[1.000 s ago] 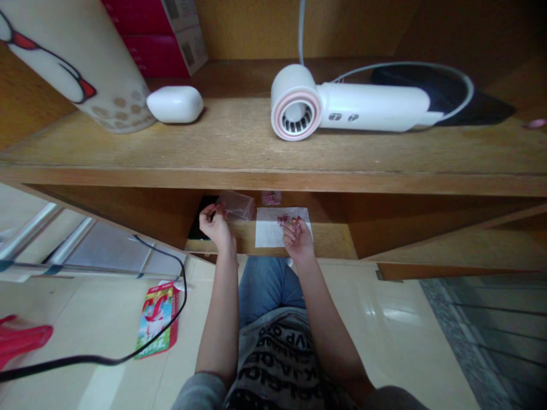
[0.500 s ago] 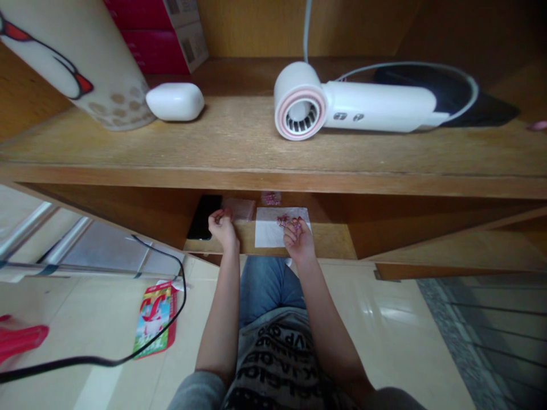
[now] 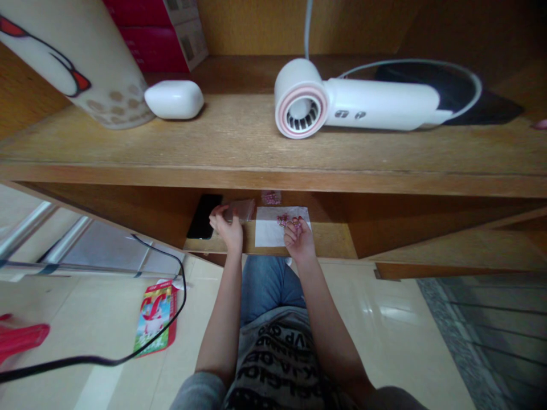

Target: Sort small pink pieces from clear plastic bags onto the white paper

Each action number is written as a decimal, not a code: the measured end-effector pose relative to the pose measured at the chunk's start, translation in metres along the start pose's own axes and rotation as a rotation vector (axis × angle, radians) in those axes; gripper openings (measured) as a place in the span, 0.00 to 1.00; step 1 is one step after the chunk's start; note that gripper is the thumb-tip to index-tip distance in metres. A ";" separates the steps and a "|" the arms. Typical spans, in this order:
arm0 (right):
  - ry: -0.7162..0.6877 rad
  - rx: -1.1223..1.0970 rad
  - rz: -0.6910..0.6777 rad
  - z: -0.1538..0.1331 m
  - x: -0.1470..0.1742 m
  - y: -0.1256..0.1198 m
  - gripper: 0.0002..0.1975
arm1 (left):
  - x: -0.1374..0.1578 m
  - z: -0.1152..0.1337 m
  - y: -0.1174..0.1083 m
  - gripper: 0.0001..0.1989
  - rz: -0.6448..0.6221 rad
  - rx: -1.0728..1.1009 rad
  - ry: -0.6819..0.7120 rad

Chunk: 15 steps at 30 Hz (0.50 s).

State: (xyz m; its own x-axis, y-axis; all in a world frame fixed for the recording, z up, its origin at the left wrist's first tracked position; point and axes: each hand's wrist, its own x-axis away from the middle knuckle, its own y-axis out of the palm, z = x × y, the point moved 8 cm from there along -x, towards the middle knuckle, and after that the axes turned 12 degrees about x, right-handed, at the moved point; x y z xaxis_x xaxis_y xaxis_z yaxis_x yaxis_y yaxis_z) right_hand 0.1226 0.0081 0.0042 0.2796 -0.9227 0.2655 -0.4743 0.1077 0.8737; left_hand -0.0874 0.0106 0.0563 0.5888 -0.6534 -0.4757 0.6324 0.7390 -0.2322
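Observation:
In the lower compartment my left hand (image 3: 228, 229) is open, thumb and fingers apart, at the near edge of a clear pinkish plastic bag (image 3: 244, 209). I cannot tell whether it touches the bag. A black phone (image 3: 204, 217) lies just left of that hand. My right hand (image 3: 299, 238) is closed, fingers curled around small pink beads (image 3: 296, 224), over the right side of a white sheet of paper (image 3: 267, 232). More pink beads (image 3: 282, 220) lie on the paper beside its fingertips. Behind the paper sits a small clear packet of pink beads (image 3: 271, 197).
On the upper shelf (image 3: 231, 148) stand a large cup (image 3: 115, 74), a white earphone case (image 3: 175, 99), red boxes (image 3: 149, 42) and a white hair dryer (image 3: 376, 105) with its cord. A black cable (image 3: 183, 285) hangs at the left above a colourful packet (image 3: 156, 319) on the floor.
My left hand has spread its fingers and shifted slightly right, beside the plastic bag. My right hand stays in nearly the same place with the beads.

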 end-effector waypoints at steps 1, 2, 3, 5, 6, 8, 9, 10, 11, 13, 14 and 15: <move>-0.001 0.006 0.005 0.000 0.000 -0.001 0.10 | -0.002 0.004 0.007 0.11 -0.055 -0.001 0.028; -0.001 0.012 0.010 0.000 0.000 -0.001 0.10 | -0.003 0.006 0.015 0.12 -0.111 -0.009 0.055; -0.002 0.017 0.012 0.000 0.000 -0.002 0.10 | -0.005 0.009 0.023 0.14 -0.163 -0.025 0.083; -0.005 0.026 0.012 -0.001 0.000 -0.001 0.10 | -0.007 0.012 0.040 0.16 -0.263 -0.074 0.137; -0.006 0.030 0.011 -0.001 0.000 -0.001 0.10 | -0.008 0.012 0.047 0.17 -0.309 -0.104 0.158; -0.011 0.036 0.015 -0.003 0.001 -0.001 0.10 | -0.007 0.008 0.061 0.19 -0.391 -0.178 0.177; -0.014 0.037 0.017 -0.004 0.001 -0.001 0.10 | -0.006 0.005 0.067 0.20 -0.428 -0.220 0.175; -0.018 0.037 0.020 -0.005 0.002 -0.001 0.10 | -0.005 0.001 0.072 0.21 -0.460 -0.263 0.166; -0.022 0.036 0.021 -0.006 0.002 -0.001 0.10 | -0.003 -0.004 0.076 0.22 -0.487 -0.305 0.154; -0.025 0.030 0.020 -0.007 0.002 -0.002 0.10 | 0.001 -0.013 0.082 0.24 -0.522 -0.378 0.129; -0.025 0.026 0.020 -0.008 0.002 -0.002 0.10 | 0.003 -0.017 0.084 0.25 -0.534 -0.409 0.121; -0.025 0.023 0.020 -0.008 0.003 -0.003 0.10 | 0.006 -0.021 0.085 0.25 -0.544 -0.436 0.116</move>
State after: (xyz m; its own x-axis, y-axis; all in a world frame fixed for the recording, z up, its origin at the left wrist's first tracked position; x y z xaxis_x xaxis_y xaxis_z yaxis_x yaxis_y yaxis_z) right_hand 0.1315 0.0085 0.0058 0.2490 -0.9294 0.2724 -0.4986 0.1182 0.8588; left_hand -0.0405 0.0735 0.0163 0.1732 -0.9450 -0.2773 0.5483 0.3264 -0.7699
